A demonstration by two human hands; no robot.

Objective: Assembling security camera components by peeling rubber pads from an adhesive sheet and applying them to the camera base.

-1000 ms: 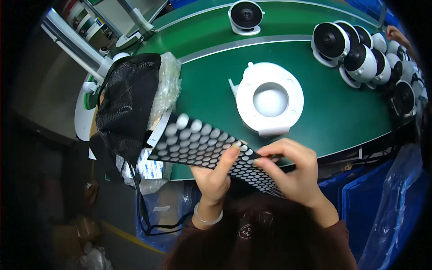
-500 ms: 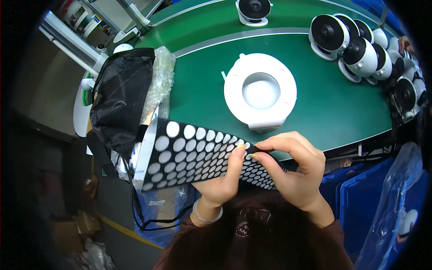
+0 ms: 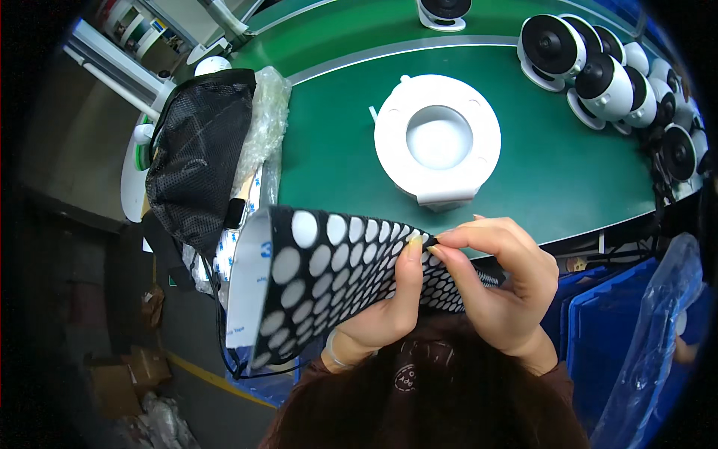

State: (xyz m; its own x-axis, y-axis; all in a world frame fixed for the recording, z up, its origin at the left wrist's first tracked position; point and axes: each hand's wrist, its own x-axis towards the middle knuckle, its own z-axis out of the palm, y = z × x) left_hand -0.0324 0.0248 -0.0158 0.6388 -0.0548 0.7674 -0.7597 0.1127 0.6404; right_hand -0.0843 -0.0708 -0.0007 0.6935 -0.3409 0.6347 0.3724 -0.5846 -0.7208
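A black sheet with rows of round white dots [image 3: 320,260] and a pale printed backing is bent between my hands, over the table's near edge. My left hand [image 3: 385,318] grips it from beneath, thumb pressed on the dotted face. At the sheet's upper edge my right hand [image 3: 516,288] pinches with thumb and forefinger, close to my left thumb. Whether a loose piece sits in that pinch is too small to make out. Beyond the hands, a white round housing with a wide central opening [image 3: 393,142] lies on the green table [image 3: 336,150].
White camera-like units with black fronts [image 3: 553,45] crowd the table's right side; another [image 3: 443,15] stands at the back. A black mesh bag [image 3: 202,142] and bubble wrap [image 3: 268,112] are at the left. Blue bins [image 3: 609,322] and clear plastic film [image 3: 651,337] are at the lower right.
The dotted sheet's left end has swung lower and nearer, showing more of its pale backing. Both hands have shifted slightly right, still together at the upper edge.
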